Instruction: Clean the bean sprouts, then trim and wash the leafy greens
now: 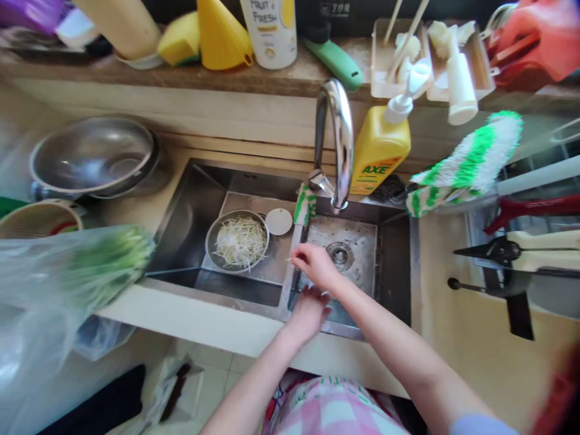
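Note:
Over the near edge of the right sink basin (362,232) are both of my hands. My right hand (313,264) is above the divider between the basins, its fingers pinched on a thin pale strand, perhaps a bean sprout. Just below it, my left hand (308,313) has its fingers curved and partly spread, with nothing visible in them. A round metal bowl (211,244) in the left basin holds a heap of white bean sprouts (240,241). Beside the bowl lies a pale round disc (278,222). A green and white cloth (304,205) hangs over the divider.
The curved faucet (347,139) rises behind the basins, next to a yellow AXE bottle (380,148). Metal bowls (95,154) and a plastic bag of greens (106,260) are on the left. Scissors (512,248) lie at right. Bottles and boxes line the back ledge (181,75).

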{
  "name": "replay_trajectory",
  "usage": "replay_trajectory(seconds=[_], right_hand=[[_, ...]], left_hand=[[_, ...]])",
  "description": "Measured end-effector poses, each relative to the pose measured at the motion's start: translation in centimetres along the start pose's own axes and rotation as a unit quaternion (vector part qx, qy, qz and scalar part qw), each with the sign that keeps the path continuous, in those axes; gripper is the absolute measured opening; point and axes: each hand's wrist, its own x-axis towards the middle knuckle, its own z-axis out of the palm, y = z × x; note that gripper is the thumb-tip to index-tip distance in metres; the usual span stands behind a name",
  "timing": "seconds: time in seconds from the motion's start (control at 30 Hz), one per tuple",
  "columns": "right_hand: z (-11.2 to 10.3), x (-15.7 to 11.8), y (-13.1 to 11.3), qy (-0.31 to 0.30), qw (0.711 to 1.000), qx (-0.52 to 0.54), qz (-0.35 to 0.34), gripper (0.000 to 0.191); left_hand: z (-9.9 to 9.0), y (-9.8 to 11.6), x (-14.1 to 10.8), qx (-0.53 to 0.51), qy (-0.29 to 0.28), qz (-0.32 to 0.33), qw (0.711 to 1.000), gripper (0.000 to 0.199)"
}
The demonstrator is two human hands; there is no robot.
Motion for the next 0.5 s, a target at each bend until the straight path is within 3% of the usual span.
replay_trajectory(seconds=[0.13,0.17,0.23,0.33,0.4,0.47,0.5], right_hand=[[6.2,5.6,-6.0,-0.047,0.997,-0.059,-0.019,0.007],[7.2,6.5,-6.4,-0.063,0.994,-0.085,-0.007,0.012],[8.1,7.1,-5.7,-0.016,0.995,-0.093,-0.008,0.024],[5.9,4.4,-1.1,0.104,0.993,-0.046,-0.008,0.024],[3.0,1.2,3.3,0.146,0.983,-0.065,0.089,0.023],[0.2,-1.4,7.9,0.144,0.950,-0.142,0.240,0.024],[-0.9,-2.1,9.9,0.131,0.934,-0.179,0.280,0.025]], left_hand=[[-1.9,-0.9,-4.6,-0.001,0.063,0.010,0.998,0.028],[-2.3,-1.4,-5.6,-0.001,0.085,0.016,0.996,0.027],[-3.0,-2.8,-7.2,0.007,0.128,0.042,0.991,0.026],[-3.8,-4.7,-8.7,0.022,0.173,0.082,0.981,0.028],[-4.1,-5.5,-9.2,0.020,0.180,0.097,0.979,0.029],[-4.2,-5.6,-9.2,0.012,0.179,0.101,0.979,0.027],[-4.1,-5.5,-9.2,0.006,0.178,0.102,0.979,0.027]])
